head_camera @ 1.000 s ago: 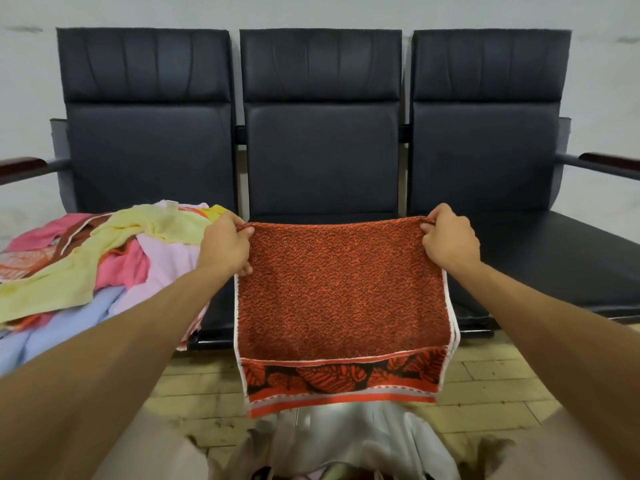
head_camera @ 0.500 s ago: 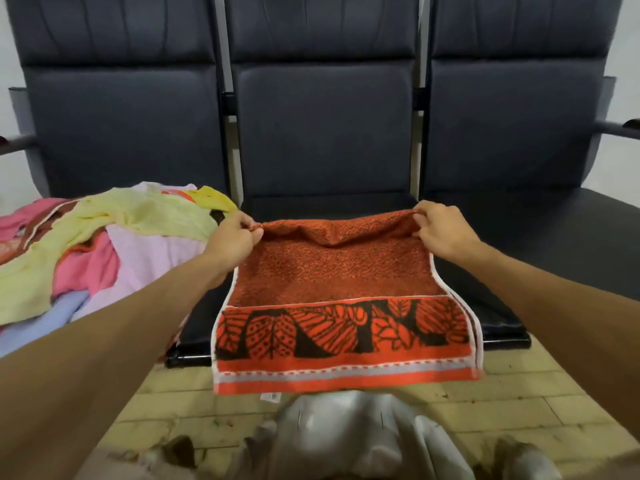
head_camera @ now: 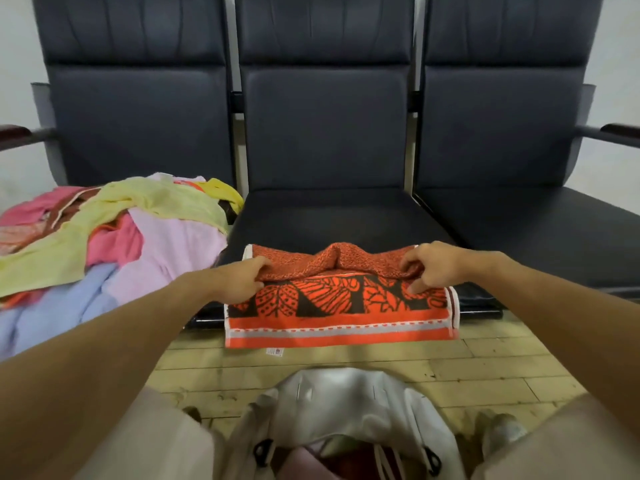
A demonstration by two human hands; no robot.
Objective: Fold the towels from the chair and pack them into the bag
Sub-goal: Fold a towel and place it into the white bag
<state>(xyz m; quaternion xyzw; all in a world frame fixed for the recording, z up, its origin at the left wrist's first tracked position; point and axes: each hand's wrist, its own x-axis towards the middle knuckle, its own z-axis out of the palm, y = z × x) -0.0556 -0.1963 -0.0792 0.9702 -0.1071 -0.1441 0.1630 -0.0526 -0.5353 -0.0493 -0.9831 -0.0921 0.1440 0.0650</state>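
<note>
Towel [head_camera: 341, 306], orange-red with a dark leaf band and a white-and-orange striped border, lay at the middle of the frame on the front edge of the centre seat [head_camera: 332, 216]. Its near border hung past the seat's edge, above the floor [head_camera: 485, 362]. Its far part was doubled back toward the viewer, and that upper layer sat rumpled, humped up midway between the hands. A small white label [head_camera: 275, 351] hung from under the near border, left of centre.

The left hand [head_camera: 242, 282], at centre left, pinched the left end of the folded layer, with the thumb on top and the fingers curled under the cloth. The right hand [head_camera: 433, 268], at centre right, gripped the right end of the same layer with curled fingers, a bunch of fabric gathered in them. One fingertip touched the leaf band below.

The pile [head_camera: 114, 237] of unfolded towels, yellow-green, pink, lilac and pale blue, covered the left seat [head_camera: 221, 233] at the left of the frame. It lay just beside the towel but apart from it.

The bag [head_camera: 346, 403], pale grey, stood open on the yellowish tiled floor at bottom centre, between the person's legs [head_camera: 162, 441]. Pink and dark red cloth showed in its mouth.

Three dark backrests [head_camera: 325, 98] filled the top of the frame, and an armrest [head_camera: 620, 131] showed at the right edge.
</note>
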